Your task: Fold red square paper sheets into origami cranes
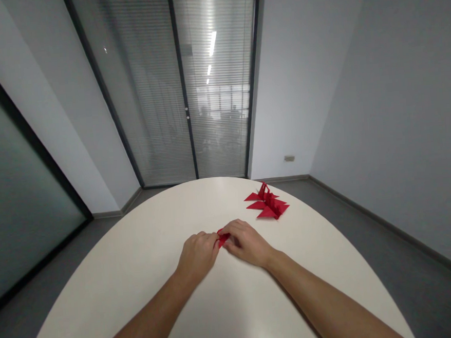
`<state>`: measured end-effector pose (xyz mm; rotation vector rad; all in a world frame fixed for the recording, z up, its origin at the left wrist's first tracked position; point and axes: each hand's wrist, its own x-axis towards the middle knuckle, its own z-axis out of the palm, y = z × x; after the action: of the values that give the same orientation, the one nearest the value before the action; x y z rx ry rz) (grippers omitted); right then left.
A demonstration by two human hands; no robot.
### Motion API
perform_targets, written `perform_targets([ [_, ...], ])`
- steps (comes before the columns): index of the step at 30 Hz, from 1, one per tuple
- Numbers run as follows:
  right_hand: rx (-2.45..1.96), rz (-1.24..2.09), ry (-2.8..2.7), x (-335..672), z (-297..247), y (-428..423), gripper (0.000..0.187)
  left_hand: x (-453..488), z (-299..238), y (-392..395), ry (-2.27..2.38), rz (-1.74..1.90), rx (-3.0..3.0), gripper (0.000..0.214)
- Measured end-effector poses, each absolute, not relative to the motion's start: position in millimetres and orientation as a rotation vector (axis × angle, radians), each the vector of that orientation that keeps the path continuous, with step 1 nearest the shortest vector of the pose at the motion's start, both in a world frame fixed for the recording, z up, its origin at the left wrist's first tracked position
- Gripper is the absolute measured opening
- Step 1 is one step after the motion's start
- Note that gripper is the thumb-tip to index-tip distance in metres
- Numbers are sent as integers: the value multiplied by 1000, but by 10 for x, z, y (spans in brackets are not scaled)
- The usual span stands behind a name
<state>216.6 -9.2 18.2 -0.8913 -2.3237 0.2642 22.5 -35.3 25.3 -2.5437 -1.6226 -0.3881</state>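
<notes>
A small piece of folded red paper [223,238] is held between my two hands, low over the middle of the round table. My left hand [198,250] grips its left side, fingers closed. From the right, my right hand [248,242] pinches the paper between thumb and fingers. Much of the paper is hidden by my fingers, so its shape cannot be made out. Beyond my right hand lie several red origami cranes [268,204], grouped close together with pointed wings spreading sideways.
The white round table [140,278] fills the lower view, its curved edge falling to a grey floor [368,221]. Behind it stands a glass door with blinds [160,117]. Plain walls [307,70] rise at both sides, and a wall socket [289,158] sits low at the right.
</notes>
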Motion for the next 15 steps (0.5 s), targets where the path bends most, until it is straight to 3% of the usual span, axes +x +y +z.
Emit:
perform_targets([
  [5,-892,258,-2314,2170,164,-89,36,202,218,-347,-1730,-500,-2499,24],
  [15,-963,231,-2299,2184,165,-63,13,205,224,-378,-1667,-649,-2574,24],
])
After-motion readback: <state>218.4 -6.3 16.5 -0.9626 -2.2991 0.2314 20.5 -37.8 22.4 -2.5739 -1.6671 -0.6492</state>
